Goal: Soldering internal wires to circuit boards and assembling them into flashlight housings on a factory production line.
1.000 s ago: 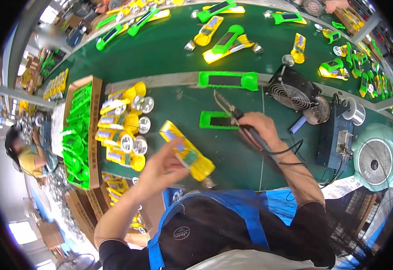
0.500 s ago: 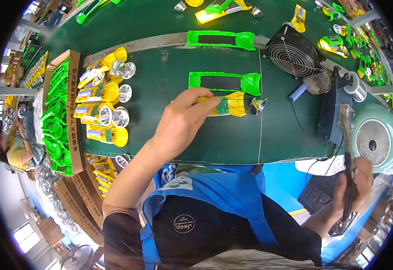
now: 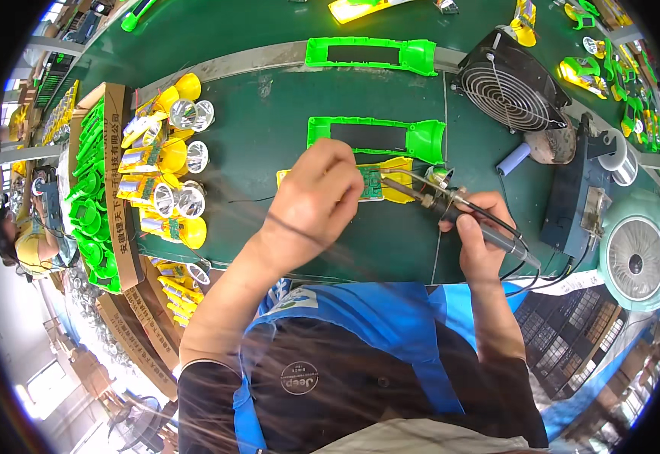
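In front of me lies a yellow flashlight housing (image 3: 398,181) with a small green circuit board (image 3: 371,184) in it. My left hand (image 3: 311,200) is closed over its left part, fingers pinched; what they hold is hidden. A thin dark wire sticks out left of that hand. My right hand (image 3: 481,234) grips a soldering iron (image 3: 445,209) with a thin feed tube along it, its tip at the board's right side. A small reflector (image 3: 439,175) sits at the housing's right end, partly behind the iron. Just beyond lies a green shell (image 3: 424,142) with a dark panel.
Another green shell (image 3: 418,57) lies farther back. Yellow housings with reflectors (image 3: 187,200) line the left, beside a carton (image 3: 118,227) of green parts. At right are a black fan (image 3: 507,87), a blue cylindrical cell (image 3: 514,159), a solder spool (image 3: 617,157) and a pale green fan (image 3: 636,261).
My right hand has brought the soldering iron from the far right in to the circuit board. My left hand stays pinched at the yellow housing.
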The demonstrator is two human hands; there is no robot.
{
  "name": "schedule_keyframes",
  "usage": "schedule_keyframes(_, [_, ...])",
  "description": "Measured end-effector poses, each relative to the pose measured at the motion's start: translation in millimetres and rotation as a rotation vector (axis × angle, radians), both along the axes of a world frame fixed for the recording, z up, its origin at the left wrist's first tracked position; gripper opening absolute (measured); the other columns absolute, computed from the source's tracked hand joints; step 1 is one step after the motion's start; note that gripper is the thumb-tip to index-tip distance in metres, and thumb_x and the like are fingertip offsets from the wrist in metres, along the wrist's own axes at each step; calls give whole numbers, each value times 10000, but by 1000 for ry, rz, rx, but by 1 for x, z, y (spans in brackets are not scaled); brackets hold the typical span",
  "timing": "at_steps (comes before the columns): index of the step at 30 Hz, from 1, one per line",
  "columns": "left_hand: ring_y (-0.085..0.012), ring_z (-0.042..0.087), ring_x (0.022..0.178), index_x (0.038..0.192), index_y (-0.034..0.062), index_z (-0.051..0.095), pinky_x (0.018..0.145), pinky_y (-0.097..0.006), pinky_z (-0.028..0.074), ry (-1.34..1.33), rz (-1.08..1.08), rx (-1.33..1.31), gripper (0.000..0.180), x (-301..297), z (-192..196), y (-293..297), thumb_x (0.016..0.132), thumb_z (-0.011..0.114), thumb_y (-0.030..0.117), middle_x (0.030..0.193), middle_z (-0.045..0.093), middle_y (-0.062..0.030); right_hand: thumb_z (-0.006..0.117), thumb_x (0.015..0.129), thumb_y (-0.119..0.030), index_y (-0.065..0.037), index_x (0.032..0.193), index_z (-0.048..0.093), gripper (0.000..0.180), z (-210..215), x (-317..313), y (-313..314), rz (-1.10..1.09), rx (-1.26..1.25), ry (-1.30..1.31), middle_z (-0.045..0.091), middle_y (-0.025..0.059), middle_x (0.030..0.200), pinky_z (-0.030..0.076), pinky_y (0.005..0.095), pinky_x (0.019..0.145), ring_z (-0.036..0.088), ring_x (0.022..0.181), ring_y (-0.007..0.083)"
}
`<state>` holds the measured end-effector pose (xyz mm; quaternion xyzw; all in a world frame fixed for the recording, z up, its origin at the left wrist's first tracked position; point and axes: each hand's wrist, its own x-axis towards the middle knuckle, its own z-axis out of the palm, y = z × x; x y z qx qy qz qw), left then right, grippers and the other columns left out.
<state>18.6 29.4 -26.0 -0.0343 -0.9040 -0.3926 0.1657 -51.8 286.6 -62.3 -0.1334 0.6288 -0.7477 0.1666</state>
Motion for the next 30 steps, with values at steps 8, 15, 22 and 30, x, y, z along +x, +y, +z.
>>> schedule_keyframes(8, [-356,611,875,829,0,559,743,-443,513,-148,44,-212,193,-5,10,9,723,696,-86,968,585,-138,720,926,-83,56,1021,619,196,5,1,3,75,107,59,656,153,1040,637,312,802,690,960,184])
schedule_keyframes(15, [-354,605,857,819,-9,559,732,-447,515,-179,32,-221,167,-9,14,9,727,680,-76,940,573,-139,725,896,-60,15,998,636,154,8,-4,-1,111,203,155,712,100,884,557,424,968,697,863,149])
schedule_keyframes(22, [-354,608,854,817,-14,557,731,-451,513,-185,20,-275,153,-9,14,9,739,674,-74,929,571,-140,739,886,-92,-10,980,625,169,0,-10,-1,146,162,314,735,57,765,434,462,1105,697,728,128])
schedule_keyframes(30, [-360,606,868,823,-18,561,748,-451,511,-220,18,-248,135,-11,16,8,757,667,-68,928,570,-144,721,927,-102,6,1036,609,190,3,-3,1,45,59,117,729,102,849,477,421,1039,712,784,154])
